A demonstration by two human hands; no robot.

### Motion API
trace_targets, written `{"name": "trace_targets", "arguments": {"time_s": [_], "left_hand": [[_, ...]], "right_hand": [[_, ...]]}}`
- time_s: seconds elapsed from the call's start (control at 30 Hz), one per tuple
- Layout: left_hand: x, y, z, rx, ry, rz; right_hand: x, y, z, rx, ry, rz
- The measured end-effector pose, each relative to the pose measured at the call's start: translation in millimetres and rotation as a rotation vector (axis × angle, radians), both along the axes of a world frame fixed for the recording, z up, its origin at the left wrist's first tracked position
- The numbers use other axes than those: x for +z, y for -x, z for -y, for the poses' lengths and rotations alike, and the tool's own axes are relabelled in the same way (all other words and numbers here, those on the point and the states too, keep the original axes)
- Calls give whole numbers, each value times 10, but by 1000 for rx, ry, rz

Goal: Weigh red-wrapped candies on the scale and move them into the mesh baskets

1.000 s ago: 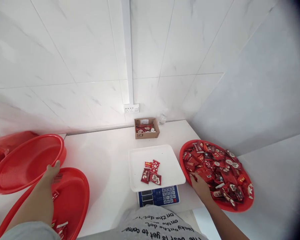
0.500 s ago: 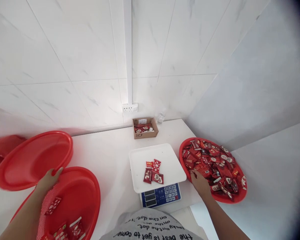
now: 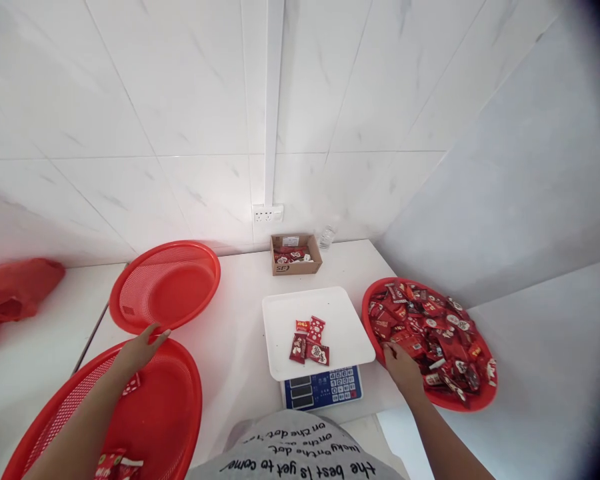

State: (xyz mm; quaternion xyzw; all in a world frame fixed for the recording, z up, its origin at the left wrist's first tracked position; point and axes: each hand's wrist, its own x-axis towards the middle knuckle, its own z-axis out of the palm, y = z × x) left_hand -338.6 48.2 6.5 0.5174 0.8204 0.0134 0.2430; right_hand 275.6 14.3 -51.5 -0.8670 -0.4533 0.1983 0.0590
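Observation:
My left hand (image 3: 139,352) is at the near rim of an upright, bare red plastic basket (image 3: 173,287), thumb and fingers apart. Below that forearm, a second red basket (image 3: 183,427) holds a few red-wrapped snack packets (image 3: 113,463). On the right, my right hand (image 3: 401,367) grips the left rim of a round red basket (image 3: 370,293) full of red and dark snack packets (image 3: 433,327). Between the hands, several small packets (image 3: 310,341) lie on the white tray (image 3: 280,313) of a blue weighing scale (image 3: 323,388).
A small cardboard box (image 3: 296,267) with packets stands at the back, beside a clear plastic cup (image 3: 327,237). Behind is a tiled wall with a socket (image 3: 268,213). A red plastic bag (image 3: 23,290) lies far left on an adjoining white table (image 3: 17,380).
The bare red basket has moved right and away, from a tilt over the left side onto the table behind the other basket. My left hand's fingers have spread. My right hand keeps its place.

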Motion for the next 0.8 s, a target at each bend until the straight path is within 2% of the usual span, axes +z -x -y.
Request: {"name": "trace_targets", "arguments": {"time_s": [0.1, 0.23, 0.37, 0.47, 0.57, 0.67, 0.8], "left_hand": [[34, -58, 72, -41, 69, 59], [117, -179, 56, -59, 72, 57], [175, -190, -87, -104, -2, -52], [159, -284, -168, -119, -108, -270], [75, -626, -178, -225, -194, -430], [-53, -1127, -136, -411, -118, -361], [-178, -1651, -65, -441, -100, -293]], "right_hand": [[12, 2, 10, -4, 11, 10], [3, -13, 18, 19, -4, -17], [6, -27, 16, 20, -17, -36], [23, -31, 15, 30, -28, -54], [43, -33, 15, 39, -22, -71], [53, -35, 13, 36, 0, -82], [53, -46, 8, 64, -7, -114]]}}
